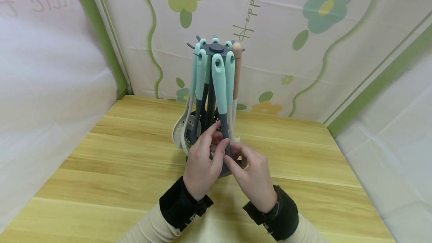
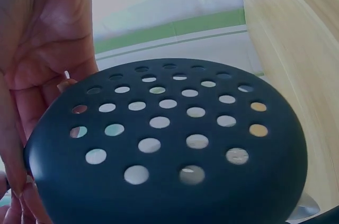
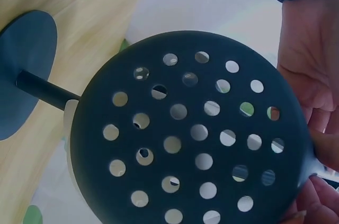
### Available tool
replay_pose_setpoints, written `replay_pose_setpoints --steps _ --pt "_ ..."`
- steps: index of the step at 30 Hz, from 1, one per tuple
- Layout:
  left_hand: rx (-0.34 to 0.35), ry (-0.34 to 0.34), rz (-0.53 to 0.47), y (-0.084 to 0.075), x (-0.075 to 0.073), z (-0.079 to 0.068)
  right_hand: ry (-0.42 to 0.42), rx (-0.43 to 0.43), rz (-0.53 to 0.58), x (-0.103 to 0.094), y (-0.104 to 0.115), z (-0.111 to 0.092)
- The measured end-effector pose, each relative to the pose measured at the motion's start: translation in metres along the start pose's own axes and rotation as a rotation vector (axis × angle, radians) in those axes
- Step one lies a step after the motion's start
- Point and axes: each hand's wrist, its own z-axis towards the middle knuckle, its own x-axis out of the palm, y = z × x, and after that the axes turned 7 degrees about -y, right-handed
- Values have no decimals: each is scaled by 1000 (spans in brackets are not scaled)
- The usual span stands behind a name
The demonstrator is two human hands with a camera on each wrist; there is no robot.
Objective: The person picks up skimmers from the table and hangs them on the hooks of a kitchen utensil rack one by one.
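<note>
A dark skimmer (image 2: 167, 195) with a round, perforated head and a mint-green handle (image 1: 220, 85) is at the front of a utensil stand (image 1: 216, 48). The top of its handle is beside the stand's hooks. My left hand (image 1: 204, 162) pinches the skimmer low on its dark neck, with the thumb in front. From the other side, my right hand (image 1: 253, 171) pinches the same part, its thumb just below the left one. Both wrist views show the skimmer's head up close, with fingers at its neck end. In the head view my hands largely hide that head.
Several other utensils hang around the stand, including a pale ladle (image 1: 179, 132) on the left and a tan-handled one (image 1: 237, 70) on the right. The stand's round base (image 3: 32, 102) rests on the wooden table (image 1: 111, 168). Printed fabric walls (image 1: 216, 21) surround the table's back and sides.
</note>
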Motion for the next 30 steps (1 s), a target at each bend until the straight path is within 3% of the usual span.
replay_pose_setpoints --steps 17,30 --pt "-30 2 2 2 -2 2 -8 -4 27 6 -1 1" --pt "-8 -34 79 9 -17 12 57 83 62 19 -2 7"
